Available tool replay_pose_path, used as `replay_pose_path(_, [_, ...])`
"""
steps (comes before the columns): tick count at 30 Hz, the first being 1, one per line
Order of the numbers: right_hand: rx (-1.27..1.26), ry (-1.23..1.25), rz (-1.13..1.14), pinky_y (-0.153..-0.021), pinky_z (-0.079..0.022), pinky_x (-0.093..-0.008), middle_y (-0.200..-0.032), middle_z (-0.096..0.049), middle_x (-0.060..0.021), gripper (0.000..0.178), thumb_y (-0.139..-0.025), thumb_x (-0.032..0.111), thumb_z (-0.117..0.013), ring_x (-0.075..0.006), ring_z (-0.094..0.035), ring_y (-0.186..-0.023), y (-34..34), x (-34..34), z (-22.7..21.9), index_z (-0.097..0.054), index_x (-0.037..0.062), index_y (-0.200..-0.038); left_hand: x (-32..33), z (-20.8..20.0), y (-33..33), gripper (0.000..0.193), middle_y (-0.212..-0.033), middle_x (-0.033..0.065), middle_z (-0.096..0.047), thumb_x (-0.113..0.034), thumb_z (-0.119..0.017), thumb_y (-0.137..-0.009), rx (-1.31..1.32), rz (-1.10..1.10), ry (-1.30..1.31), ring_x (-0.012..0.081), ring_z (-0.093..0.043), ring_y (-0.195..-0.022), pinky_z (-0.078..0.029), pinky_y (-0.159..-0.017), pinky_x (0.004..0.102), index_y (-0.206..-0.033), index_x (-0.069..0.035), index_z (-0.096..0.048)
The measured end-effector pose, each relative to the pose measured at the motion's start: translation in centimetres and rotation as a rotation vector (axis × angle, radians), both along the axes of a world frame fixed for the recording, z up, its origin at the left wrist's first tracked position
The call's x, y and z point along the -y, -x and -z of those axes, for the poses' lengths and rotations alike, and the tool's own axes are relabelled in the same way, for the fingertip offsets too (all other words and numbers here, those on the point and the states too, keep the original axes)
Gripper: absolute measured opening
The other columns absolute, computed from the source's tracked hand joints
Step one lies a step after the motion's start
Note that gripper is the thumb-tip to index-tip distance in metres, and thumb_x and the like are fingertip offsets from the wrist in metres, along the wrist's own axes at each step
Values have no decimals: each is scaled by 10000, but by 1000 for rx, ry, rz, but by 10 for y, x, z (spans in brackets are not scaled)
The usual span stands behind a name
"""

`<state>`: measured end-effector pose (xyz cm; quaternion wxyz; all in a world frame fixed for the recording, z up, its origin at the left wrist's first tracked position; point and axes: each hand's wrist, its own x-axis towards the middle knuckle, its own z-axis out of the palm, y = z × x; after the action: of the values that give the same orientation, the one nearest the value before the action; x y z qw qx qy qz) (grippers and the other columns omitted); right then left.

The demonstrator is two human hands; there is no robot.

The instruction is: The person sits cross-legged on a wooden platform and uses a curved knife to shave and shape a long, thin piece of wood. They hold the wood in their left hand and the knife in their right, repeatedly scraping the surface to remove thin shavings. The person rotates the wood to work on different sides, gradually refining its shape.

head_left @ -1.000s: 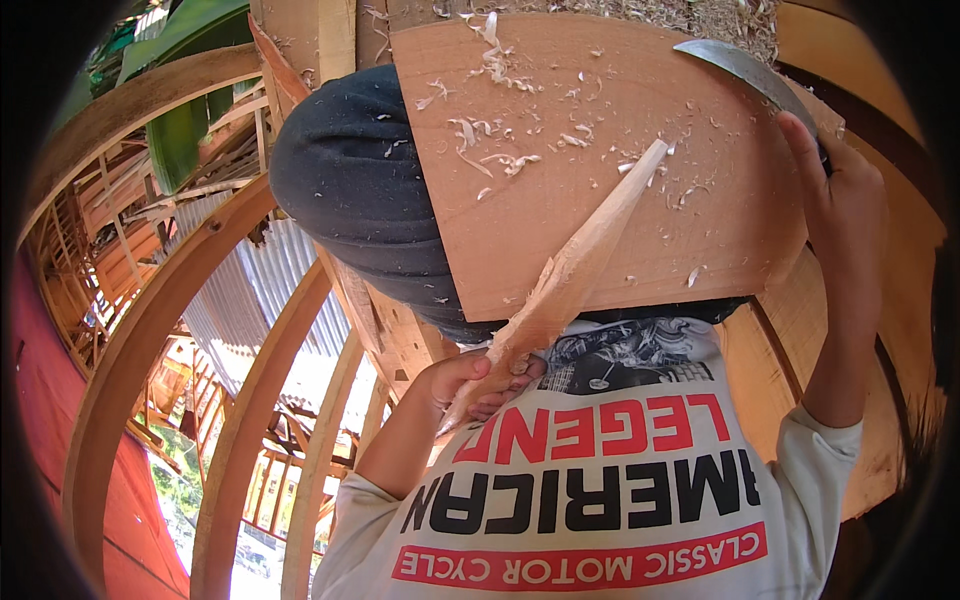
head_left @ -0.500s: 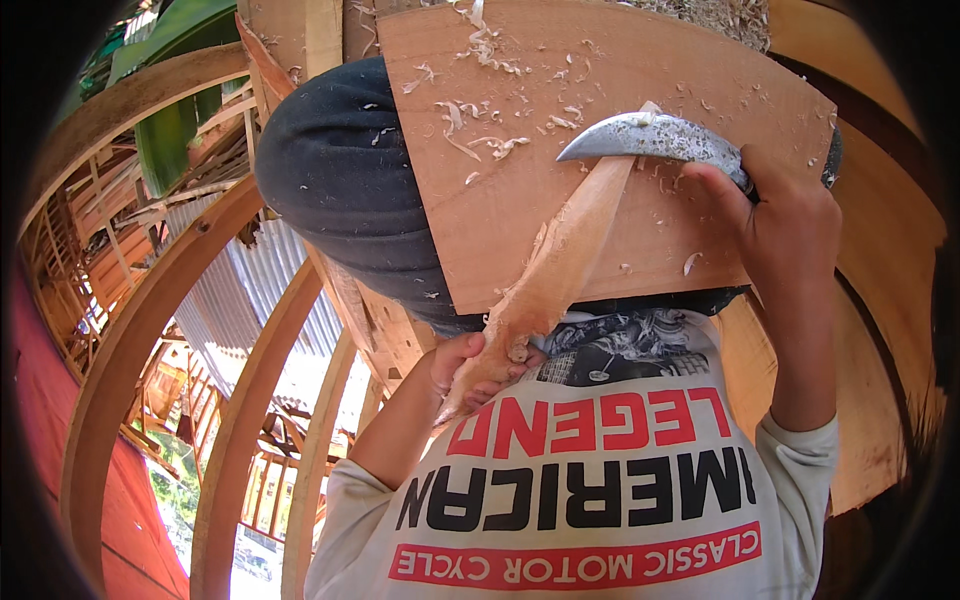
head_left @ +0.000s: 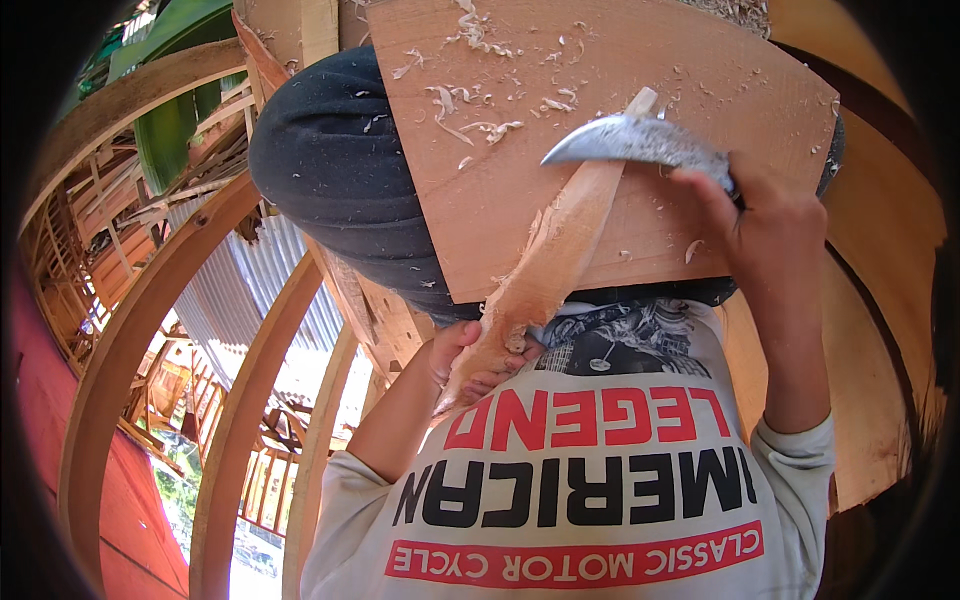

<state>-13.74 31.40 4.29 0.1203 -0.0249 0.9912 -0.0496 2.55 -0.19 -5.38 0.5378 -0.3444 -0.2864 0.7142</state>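
Observation:
A long, rough-carved piece of wood slants up from my belly across a flat wooden board on my lap. My left hand is wrapped round its lower, thicker end. In my right hand is a knife with a curved, speckled grey blade; the fist hides its handle. The blade lies across the wood near its narrow upper end, with the point toward the left. Pale curled shavings are scattered over the board.
My bent knee in dark trousers sticks out left of the board. Beyond it stand curved wooden slats, with corrugated metal sheeting and piled scrap wood behind them. A heap of shavings lies past the board's far edge.
The knife and my right hand have moved slightly toward me and left, down along the wood, so more of its tip shows beyond the blade. My left hand keeps its grip.

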Motion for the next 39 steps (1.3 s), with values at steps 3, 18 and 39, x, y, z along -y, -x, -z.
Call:
replay_pose_path(3, [-107,15,360,-483,-451,-356,-611,-610,-159,570,-832,586,-584,-301,-623,-551,41,-46,5,-692,28,-797,10,11,-4,836,-972,196,-542,-412,-727,-717,-48,39,-9,159,-608,-619,-506,-455,239,-1279,82,-355])
replay_pose_path(18, [138,45,157,-471,-413,-345,-577,-534,-193,526,-846,494,-614,-339,-529,-505,23,-13,-20,-585,-9,-694,3,-31,22,956,-774,34,-560,-517,-775,-639,-345,458,542,16,-432,-450,-340,-372,143,-1287,70,-389])
replay_pose_path(39, [76,465,393,-479,-392,-355,-530,-525,-170,481,-848,433,-645,-276,-543,-471,11,-16,-4,-636,-33,-729,-10,-62,60,672,-869,-7,-471,-562,-682,-762,-736,518,642,49,-465,-747,-400,-623,184,-1111,-22,-486])
